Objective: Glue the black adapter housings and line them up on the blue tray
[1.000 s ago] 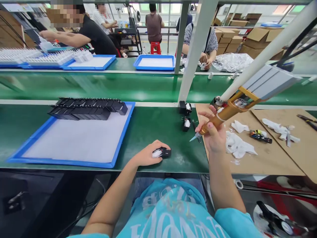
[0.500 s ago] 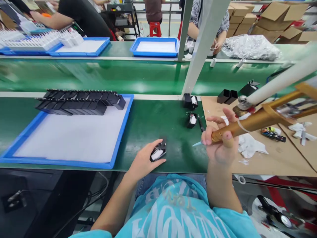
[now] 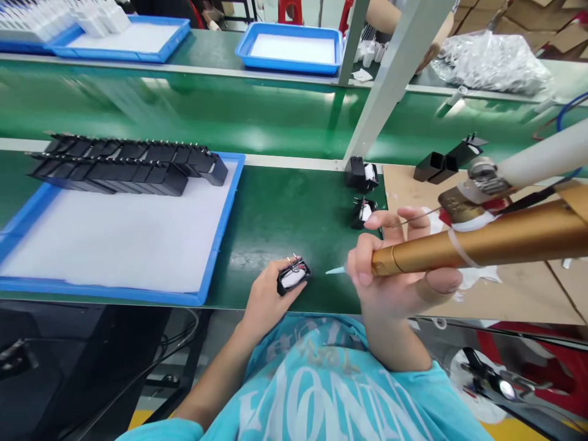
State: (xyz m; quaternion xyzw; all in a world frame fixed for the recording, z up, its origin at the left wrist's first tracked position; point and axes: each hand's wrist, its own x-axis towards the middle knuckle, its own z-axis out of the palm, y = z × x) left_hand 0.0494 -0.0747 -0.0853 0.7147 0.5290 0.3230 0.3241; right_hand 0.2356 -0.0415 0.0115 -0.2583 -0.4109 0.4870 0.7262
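My left hand [image 3: 265, 294] grips a small black part with a white inside [image 3: 293, 278], tilted up off the green bench near its front edge. My right hand [image 3: 397, 278] is wrapped round a gold pen-shaped tool [image 3: 478, 245] that hangs from a white arm; its pale pointed tip [image 3: 335, 270] sits a short way right of the part, not touching it. Two more small black parts [image 3: 362, 211] lie further back on the bench.
A blue tray with white liner [image 3: 138, 245] on the left holds rows of several black parts [image 3: 124, 165]. A cardboard sheet [image 3: 505, 294] covers the bench on the right, with black boxes [image 3: 443, 162]. A white post [image 3: 399, 73] rises behind. Another blue tray [image 3: 291, 49] lies across the belt.
My left hand has lifted and tilted the black part toward me. My right hand has brought the gold tool down and left, its tip closer to the part. The view has tipped downward.
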